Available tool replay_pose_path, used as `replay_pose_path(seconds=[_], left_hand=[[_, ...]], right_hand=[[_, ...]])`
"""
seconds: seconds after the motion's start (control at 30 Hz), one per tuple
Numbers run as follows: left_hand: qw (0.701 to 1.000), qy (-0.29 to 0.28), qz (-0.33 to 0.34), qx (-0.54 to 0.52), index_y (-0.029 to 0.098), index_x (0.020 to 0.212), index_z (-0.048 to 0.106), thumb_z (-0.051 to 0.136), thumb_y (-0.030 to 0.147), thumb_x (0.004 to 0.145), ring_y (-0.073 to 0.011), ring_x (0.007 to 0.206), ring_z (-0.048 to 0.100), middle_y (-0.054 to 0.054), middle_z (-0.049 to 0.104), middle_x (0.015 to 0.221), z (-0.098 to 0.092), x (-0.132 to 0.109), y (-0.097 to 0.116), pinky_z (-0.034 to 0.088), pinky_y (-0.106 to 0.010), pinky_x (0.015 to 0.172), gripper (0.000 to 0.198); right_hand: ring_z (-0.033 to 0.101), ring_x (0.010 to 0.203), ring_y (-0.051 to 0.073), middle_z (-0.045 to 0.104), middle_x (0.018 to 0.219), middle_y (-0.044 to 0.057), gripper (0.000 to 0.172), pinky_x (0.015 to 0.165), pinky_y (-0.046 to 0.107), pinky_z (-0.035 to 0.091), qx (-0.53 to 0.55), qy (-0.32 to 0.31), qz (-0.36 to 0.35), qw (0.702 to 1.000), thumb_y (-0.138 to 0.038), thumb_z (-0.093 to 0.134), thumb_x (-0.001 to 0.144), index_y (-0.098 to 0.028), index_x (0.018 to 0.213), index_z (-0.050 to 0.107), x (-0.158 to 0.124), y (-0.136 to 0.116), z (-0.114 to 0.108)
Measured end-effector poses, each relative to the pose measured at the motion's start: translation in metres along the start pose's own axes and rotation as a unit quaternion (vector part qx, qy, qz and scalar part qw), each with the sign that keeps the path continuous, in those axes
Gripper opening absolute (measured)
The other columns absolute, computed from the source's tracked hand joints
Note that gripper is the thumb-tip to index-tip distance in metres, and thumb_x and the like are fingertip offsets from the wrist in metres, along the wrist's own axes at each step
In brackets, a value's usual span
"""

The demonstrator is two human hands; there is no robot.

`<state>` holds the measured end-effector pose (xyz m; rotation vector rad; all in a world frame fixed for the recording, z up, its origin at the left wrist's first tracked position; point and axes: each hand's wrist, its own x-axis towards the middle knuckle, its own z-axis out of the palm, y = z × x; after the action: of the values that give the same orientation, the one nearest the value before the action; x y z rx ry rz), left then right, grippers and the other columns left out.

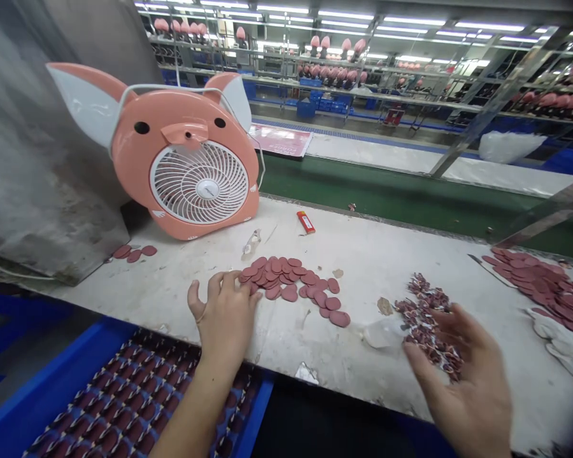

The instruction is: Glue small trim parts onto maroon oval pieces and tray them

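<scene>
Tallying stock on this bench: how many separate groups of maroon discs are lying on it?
3: a small group beside the pink pig-shaped fan, a heap by the left hand, and a large spread at the far right. Others may lie out of view.

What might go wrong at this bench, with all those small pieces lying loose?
The left hand sits beside a loose pile of rose-coloured discs near the edge of the bench, so a careless sweep might knock some into the blue tray below. The right hand is over a heap of small printed pieces, which a slip might scatter. A thin metal blade seems to lie nearby and might nick a reaching hand.
</scene>
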<state>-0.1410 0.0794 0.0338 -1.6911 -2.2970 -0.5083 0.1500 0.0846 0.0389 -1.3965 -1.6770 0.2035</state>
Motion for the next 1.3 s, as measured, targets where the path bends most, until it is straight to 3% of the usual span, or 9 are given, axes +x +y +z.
replay_pose_path(seconds=[0.13,0.27,0.43,0.57,0.77,0.9,1.03,1.17,1.3], left_hand=[[1.0,-0.004,0.007,-0.005,0.018,0.084,0.072,0.043,0.025,0.093,-0.0345,0.116,0.051,-0.015,0.069,0.109,-0.002,0.001,0.001,0.012,-0.062,0.107,0.031],[0.99,-0.058,-0.001,-0.13,0.024,0.088,0.07,0.045,0.034,0.092,-0.0309,0.104,0.058,-0.008,0.072,0.104,-0.031,-0.012,0.011,0.033,-0.055,0.099,0.028],[0.816,-0.307,-0.066,-0.485,0.023,0.074,0.061,0.042,0.044,0.092,-0.0192,0.073,0.06,0.0,0.066,0.073,-0.065,-0.036,0.05,0.046,-0.028,0.068,0.033],[0.761,-0.379,-0.015,-0.526,0.023,0.071,0.066,0.048,0.04,0.091,-0.0172,0.07,0.062,0.0,0.067,0.07,-0.067,-0.046,0.074,0.045,-0.025,0.068,0.032],[0.692,-0.198,-0.1,-0.687,0.033,0.087,0.076,0.09,0.023,0.052,-0.0208,0.078,0.066,0.001,0.073,0.084,-0.041,-0.072,0.094,0.052,-0.027,0.071,0.04],[0.702,-0.086,-0.118,-0.697,0.032,0.083,0.079,0.086,0.031,0.059,-0.0206,0.077,0.067,-0.003,0.075,0.08,-0.031,-0.086,0.106,0.053,-0.028,0.072,0.025],[0.617,-0.128,-0.251,-0.735,0.026,0.077,0.078,0.086,0.035,0.058,-0.0222,0.074,0.072,-0.006,0.078,0.084,-0.036,-0.086,0.106,0.056,-0.025,0.06,0.022],[0.488,-0.19,-0.353,-0.776,0.02,0.073,0.075,0.088,0.039,0.054,-0.0153,0.059,0.067,-0.004,0.075,0.068,-0.04,-0.082,0.098,0.051,-0.017,0.045,0.029],[0.41,-0.212,-0.394,-0.795,0.018,0.086,0.076,0.081,0.047,0.063,-0.01,0.055,0.057,0.0,0.066,0.064,-0.036,-0.082,0.096,0.049,-0.016,0.041,0.037]], right_hand=[[0.05,0.104,0.036,0.057,0.119,0.013,0.085,0.084,0.051,0.041,0.01,-0.104,0.08,0.991,-0.048,0.071,0.077,-0.02,0.146,0.031,0.0,0.024,0.019],[0.052,0.101,0.033,0.062,0.106,0.01,0.041,0.09,0.049,0.037,0.107,-0.153,0.101,0.977,-0.042,0.073,0.077,-0.02,0.11,0.061,0.006,0.024,0.029],[0.055,0.073,0.018,0.057,0.086,0.002,0.027,0.064,0.031,0.046,0.318,-0.218,0.163,0.908,-0.045,0.059,0.088,-0.023,0.101,0.048,-0.002,-0.008,0.015],[0.059,0.061,0.015,0.058,0.076,-0.001,0.035,0.055,0.025,0.046,0.451,-0.338,0.221,0.796,-0.039,0.074,0.08,-0.021,0.093,0.048,-0.001,-0.035,0.005],[0.053,0.061,0.011,0.056,0.074,-0.005,0.04,0.054,0.019,0.038,0.53,-0.297,0.318,0.728,-0.041,0.069,0.086,-0.025,0.104,0.037,-0.011,-0.043,0.004],[0.048,0.059,0.01,0.05,0.072,-0.005,0.044,0.052,0.018,0.04,0.526,-0.296,0.363,0.71,-0.052,0.065,0.086,-0.024,0.105,0.037,-0.025,-0.042,0.006],[0.048,0.052,0.014,0.055,0.07,-0.003,0.048,0.039,0.018,0.035,0.458,-0.298,0.354,0.759,-0.062,0.043,0.092,-0.027,0.122,0.029,-0.027,-0.023,-0.006],[0.062,0.074,0.018,0.062,0.091,0.0,0.043,0.06,0.024,0.051,0.19,-0.316,0.116,0.922,-0.032,0.061,0.087,-0.032,0.123,0.037,-0.023,0.003,-0.038],[0.065,0.099,0.025,0.064,0.115,0.004,0.036,0.074,0.027,0.055,0.062,-0.254,-0.022,0.965,-0.041,0.059,0.091,-0.033,0.125,0.053,-0.022,0.012,-0.068]])
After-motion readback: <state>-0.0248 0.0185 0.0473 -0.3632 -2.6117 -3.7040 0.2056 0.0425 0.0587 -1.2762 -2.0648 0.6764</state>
